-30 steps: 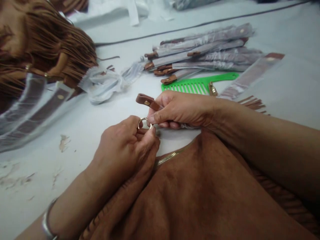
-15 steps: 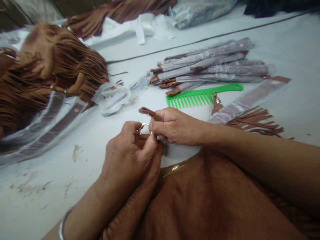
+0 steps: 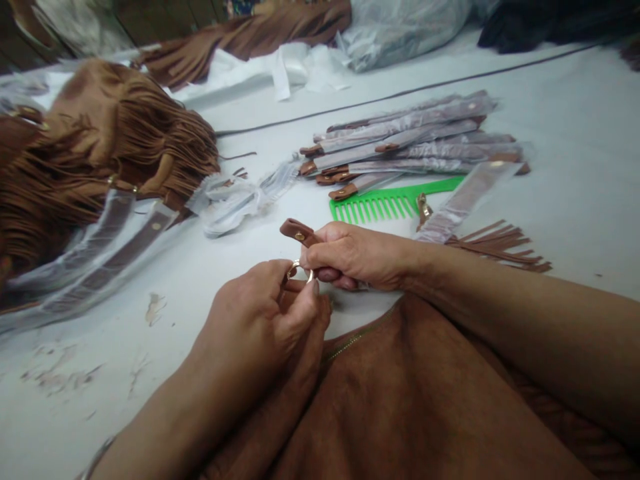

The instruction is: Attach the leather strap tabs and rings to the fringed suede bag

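Note:
My left hand (image 3: 265,313) is closed, its thumb and fingers pinching a pale metal ring (image 3: 296,267). Opposite it, my right hand (image 3: 345,257) grips a brown leather strap (image 3: 300,233) whose folded end with a brass stud sticks out past the fingers. The fingertips of both hands meet at the ring; whether the strap passes through it is hidden. Below them spreads a brown suede bag (image 3: 400,387) with a gold zipper (image 3: 350,343) along its edge. A plastic-wrapped strap (image 3: 470,200) lies beyond my right wrist, beside a brown tassel (image 3: 505,247).
A green comb (image 3: 380,203) lies before a pile of plastic-wrapped straps (image 3: 410,143). Fringed brown bags (image 3: 135,127) sit at left with wrapped handles (image 3: 110,267). Crumpled plastic (image 3: 235,207) and scraps (image 3: 55,373) lie on the white table (image 3: 190,373).
The strap's folded end has turned so that its brass stud faces up. Both hands stay at the ring, and the right grip has shifted slightly. The camera view has moved a little.

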Motion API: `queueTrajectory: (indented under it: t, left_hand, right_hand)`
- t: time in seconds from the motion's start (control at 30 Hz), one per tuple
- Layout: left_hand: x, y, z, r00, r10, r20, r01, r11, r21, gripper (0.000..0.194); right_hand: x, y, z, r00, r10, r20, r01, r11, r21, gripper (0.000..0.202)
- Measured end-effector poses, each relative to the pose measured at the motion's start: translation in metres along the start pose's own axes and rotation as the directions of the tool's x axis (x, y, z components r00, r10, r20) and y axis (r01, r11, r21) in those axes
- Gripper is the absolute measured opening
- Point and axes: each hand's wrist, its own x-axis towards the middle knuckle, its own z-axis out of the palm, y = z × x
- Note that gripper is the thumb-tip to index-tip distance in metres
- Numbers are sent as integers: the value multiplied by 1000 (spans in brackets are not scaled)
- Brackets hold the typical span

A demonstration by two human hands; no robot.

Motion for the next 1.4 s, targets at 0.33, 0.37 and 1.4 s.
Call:
queueTrajectory:
  t: [0.33, 0.37, 1.4]
  left_hand:
    - [-2, -7, 17, 995, 68, -68, -56, 986, 157, 18]
    - [-2, -7, 19, 996, 58, -72, -45, 983, 176, 18]
    - [-9, -4, 23, 970, 234, -59, -190, 891, 413, 22]
  right_hand:
    - [-1, -4, -3, 1000, 9, 1, -9, 989, -147, 23]
    - [-1, -5, -4, 1000, 7, -2, -7, 985, -174, 22]
    - [-27, -31, -26, 979, -188, 78, 196, 771, -606, 18]
